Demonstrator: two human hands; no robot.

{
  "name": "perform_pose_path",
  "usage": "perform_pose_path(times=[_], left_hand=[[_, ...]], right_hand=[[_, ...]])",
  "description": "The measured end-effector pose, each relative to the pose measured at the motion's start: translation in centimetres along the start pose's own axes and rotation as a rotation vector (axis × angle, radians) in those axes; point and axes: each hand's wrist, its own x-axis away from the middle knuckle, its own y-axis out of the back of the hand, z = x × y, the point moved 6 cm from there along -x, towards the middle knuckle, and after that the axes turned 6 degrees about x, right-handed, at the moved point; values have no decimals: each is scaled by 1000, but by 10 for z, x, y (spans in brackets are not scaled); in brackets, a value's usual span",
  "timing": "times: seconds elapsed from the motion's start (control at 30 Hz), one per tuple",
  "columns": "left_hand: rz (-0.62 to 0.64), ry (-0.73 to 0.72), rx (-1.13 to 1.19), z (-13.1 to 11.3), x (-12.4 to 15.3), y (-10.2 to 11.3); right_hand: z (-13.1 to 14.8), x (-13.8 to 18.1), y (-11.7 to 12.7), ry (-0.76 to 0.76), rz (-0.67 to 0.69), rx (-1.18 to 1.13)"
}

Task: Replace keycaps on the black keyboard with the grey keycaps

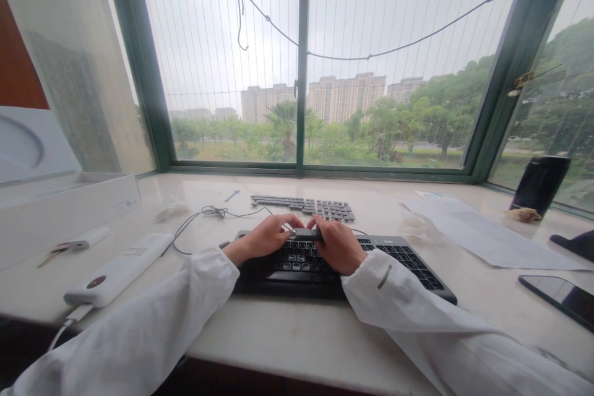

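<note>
Pale desk (260, 328) runs from the window (302, 74) at 12 o'clock to its edge at 6, a strip showing before the keyboard (292, 276). Above that, my left hand (265, 237) and right hand (341, 244) pinch a dark bar (306, 234).

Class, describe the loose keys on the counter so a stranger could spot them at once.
Find the big window, then the pale counter below it. Between window and black keyboard lie rows of grey keys. Unlike the keyboard, they have no casing around them.
</note>
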Motion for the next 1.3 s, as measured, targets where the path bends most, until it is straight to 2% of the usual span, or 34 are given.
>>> perform_pose_path(times=[0.47,0.63,1.3], left_hand=[[-11,8,12,-7,2,1],[-17,41,-48,-4,2,2],[-47,24,-193,-3,1,5]], right_hand=[[-1,0,1,2,-12,-3],[-2,0,-1,13,-11,-20],[0,1,1,28,-21,-16]])
